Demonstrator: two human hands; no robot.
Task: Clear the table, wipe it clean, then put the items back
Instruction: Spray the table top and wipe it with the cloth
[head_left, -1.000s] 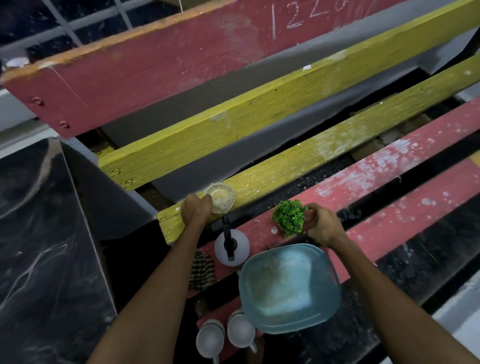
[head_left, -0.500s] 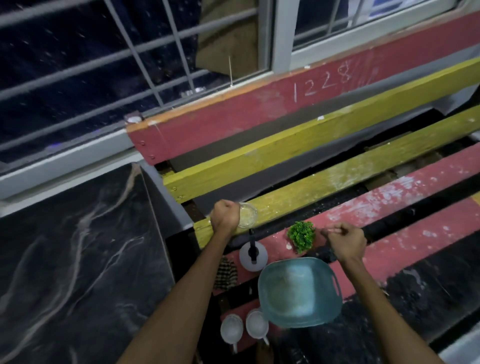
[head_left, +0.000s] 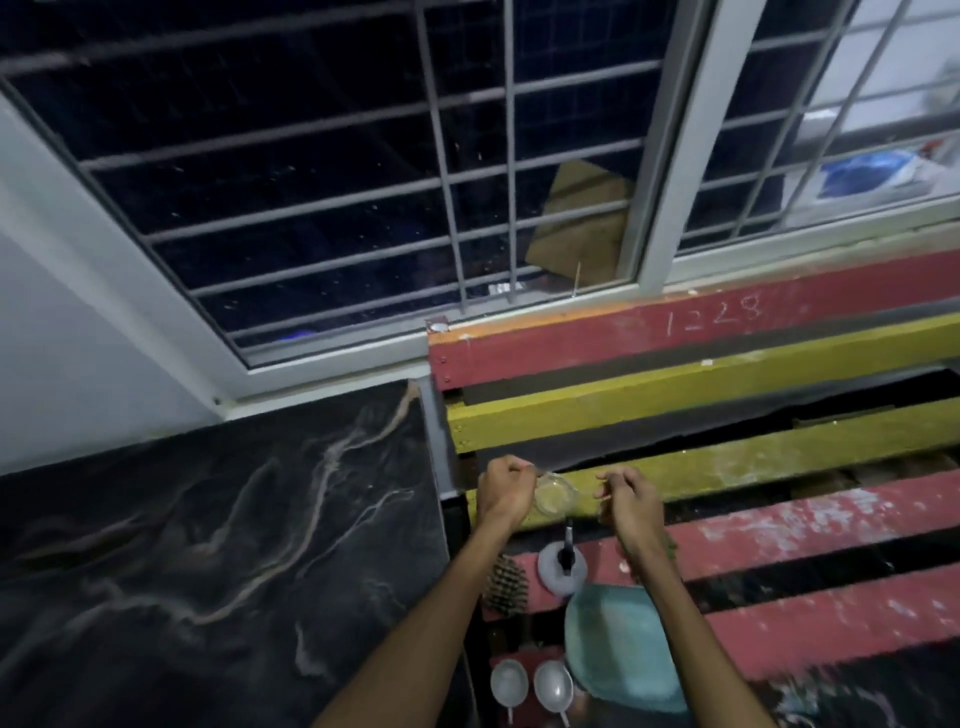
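My left hand grips the rim of a small clear glass bowl that rests on the left end of a yellow bench slat. My right hand hovers just right of the bowl with its fingers curled, and I see nothing in it. A small green plant peeks out from behind my right forearm on a red slat. The black marble table lies to the left.
On the bench near me stand a white pump bottle, a teal basin, two white cups and a checked cloth. Dark gaps run between the slats. A barred window rises behind.
My right hand has let go of the green plant and moved left toward the glass bowl. My head has tilted up, bringing the window into view.
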